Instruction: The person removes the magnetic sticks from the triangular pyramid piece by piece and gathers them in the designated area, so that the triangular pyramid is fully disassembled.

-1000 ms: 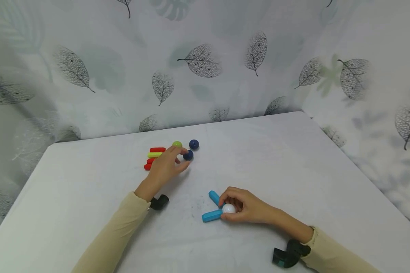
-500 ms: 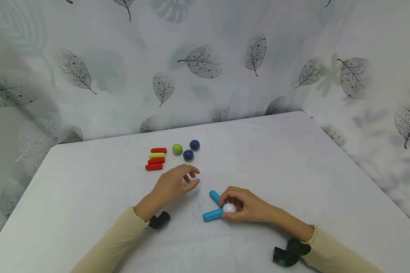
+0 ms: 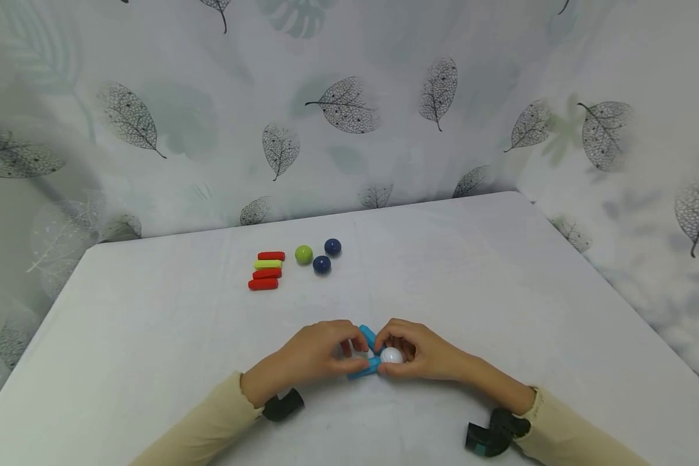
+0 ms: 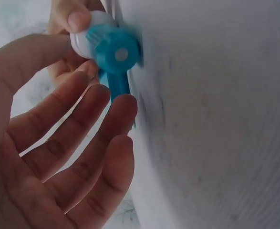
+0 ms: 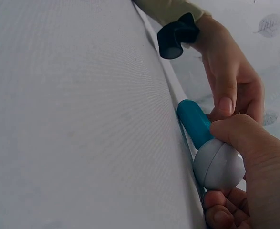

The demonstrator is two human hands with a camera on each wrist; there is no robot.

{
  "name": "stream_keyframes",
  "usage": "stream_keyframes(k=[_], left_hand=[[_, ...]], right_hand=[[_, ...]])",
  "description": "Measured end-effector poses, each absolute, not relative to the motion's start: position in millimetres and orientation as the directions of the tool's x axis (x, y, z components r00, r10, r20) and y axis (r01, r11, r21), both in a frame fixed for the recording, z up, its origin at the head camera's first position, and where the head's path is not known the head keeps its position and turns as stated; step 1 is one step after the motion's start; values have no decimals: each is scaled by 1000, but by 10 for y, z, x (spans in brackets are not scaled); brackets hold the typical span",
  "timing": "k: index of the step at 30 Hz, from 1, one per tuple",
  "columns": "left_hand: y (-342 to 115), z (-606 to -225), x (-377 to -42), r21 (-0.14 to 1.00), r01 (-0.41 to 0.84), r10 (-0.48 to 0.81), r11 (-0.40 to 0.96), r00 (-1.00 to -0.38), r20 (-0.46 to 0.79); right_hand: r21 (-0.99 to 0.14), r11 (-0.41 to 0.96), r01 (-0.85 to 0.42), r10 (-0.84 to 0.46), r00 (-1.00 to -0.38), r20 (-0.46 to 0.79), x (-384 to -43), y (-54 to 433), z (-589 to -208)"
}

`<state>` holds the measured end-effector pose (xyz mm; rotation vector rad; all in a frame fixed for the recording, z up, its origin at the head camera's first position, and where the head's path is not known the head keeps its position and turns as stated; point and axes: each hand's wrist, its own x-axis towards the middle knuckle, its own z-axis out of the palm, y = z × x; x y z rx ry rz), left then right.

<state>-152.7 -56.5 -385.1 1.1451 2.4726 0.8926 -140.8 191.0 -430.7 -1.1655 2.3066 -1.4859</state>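
In the head view my right hand [image 3: 424, 351] pinches a white ball [image 3: 391, 355] between thumb and fingers, low at the table. Two blue rods [image 3: 367, 335] meet at the ball and spread apart toward the left, forming a V. My left hand [image 3: 320, 353] hovers over the rods with loosely bent fingers, partly hiding them. From the left wrist, the blue rod's round end [image 4: 118, 53] faces the camera with a pale dot in it, and the left fingers appear spread around nothing. In the right wrist view the white ball [image 5: 218, 164] touches a blue rod [image 5: 195, 123].
Red sticks [image 3: 263, 284] and one yellow-green stick [image 3: 268, 265] lie in a stack of rows at the back left of the white table [image 3: 472, 272]. Beside them are a green ball [image 3: 303, 254] and two dark blue balls [image 3: 322, 264]. A leaf-patterned curtain [image 3: 349, 155] stands behind.
My left hand has left the dark blue ball, which stays at the back, and come forward and right to the blue rods. The right hand keeps its pinch on the white ball.
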Motion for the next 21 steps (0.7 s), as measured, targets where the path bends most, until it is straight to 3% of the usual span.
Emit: stream_keyframes(k=[7,14,21], left_hand=[[-523,-3897,-1571,605,616,743,504,-667,60],[-471,-3966,-1687,641,631,823,437,-569,-1],[-431,-3960,-1714,607,658,826,445,-563,5]], right_hand=[[-828,195,-525,-682,-680,270,-1404,1910,-4303],[-817,184,-546,-685,-668,291,-1416,1912,-4368],[-782,171,-600,-689,-640,340,-1422,1918,-4347]])
